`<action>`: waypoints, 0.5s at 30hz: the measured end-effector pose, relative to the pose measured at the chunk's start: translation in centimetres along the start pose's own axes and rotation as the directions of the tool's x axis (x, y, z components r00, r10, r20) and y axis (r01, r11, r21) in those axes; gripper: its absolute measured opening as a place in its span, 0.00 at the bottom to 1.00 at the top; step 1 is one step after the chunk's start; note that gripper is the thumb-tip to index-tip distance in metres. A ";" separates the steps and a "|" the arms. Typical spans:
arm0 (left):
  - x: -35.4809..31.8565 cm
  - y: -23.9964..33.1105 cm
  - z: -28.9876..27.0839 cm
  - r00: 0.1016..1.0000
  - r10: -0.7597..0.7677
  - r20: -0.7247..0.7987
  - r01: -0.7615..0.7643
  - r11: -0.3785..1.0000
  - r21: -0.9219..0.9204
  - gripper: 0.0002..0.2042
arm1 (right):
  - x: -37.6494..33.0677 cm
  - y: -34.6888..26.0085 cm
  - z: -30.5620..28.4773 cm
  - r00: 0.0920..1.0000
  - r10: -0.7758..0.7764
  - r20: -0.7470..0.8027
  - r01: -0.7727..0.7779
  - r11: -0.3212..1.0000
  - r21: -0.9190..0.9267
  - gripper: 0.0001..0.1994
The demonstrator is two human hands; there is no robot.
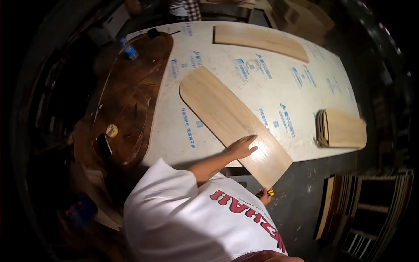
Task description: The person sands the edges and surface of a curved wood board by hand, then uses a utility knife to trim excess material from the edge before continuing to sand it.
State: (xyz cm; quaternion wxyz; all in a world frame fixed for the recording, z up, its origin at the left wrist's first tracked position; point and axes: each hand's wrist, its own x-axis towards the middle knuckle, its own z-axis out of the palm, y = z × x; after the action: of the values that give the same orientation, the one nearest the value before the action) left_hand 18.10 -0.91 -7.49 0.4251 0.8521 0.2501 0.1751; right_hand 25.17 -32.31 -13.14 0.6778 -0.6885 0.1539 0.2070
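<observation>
A long light-wood board (222, 111) with one rounded end lies slantwise across the table, its square end jutting past the near edge. My left hand (241, 148) rests flat on its face near that end, fingers stretched out. Below the board's near corner, my right hand (265, 199) is closed around a small yellow-and-black tool (270, 192). The tool is too small to name its kind. Part of my right hand is hidden by the board and my white shirt.
The table (218, 56) has a white printed covering. Another wood board (262, 41) lies at the far side, and a stack of boards (345, 129) at the right. A brown surface at left bears a bottle (129, 50), a tape roll (111, 130) and a phone (104, 146). Panels (366, 209) stand lower right.
</observation>
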 end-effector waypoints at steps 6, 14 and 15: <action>-8.9 -0.8 -6.7 0.924 -0.303 -0.232 0.289 0.953 -0.094 0.27 | -1.5 0.2 0.8 0.996 0.053 -0.073 -0.046 0.994 0.096 0.25; -13.9 -8.2 -7.4 0.774 -0.630 -0.062 0.342 0.498 -0.797 0.25 | 0.5 4.3 -3.0 0.994 0.081 -0.068 -0.076 0.994 0.079 0.23; -14.0 -8.7 -7.5 0.728 -0.684 -0.043 0.365 0.441 -0.820 0.26 | 0.2 4.2 -2.5 0.996 0.068 -0.056 -0.062 0.993 0.100 0.22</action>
State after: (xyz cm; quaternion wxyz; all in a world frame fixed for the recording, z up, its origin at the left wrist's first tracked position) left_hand 0.48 0.24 -11.42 0.7208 0.4131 0.4831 0.2764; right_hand 23.52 -34.94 -16.90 0.6990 -0.6546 0.2063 0.2007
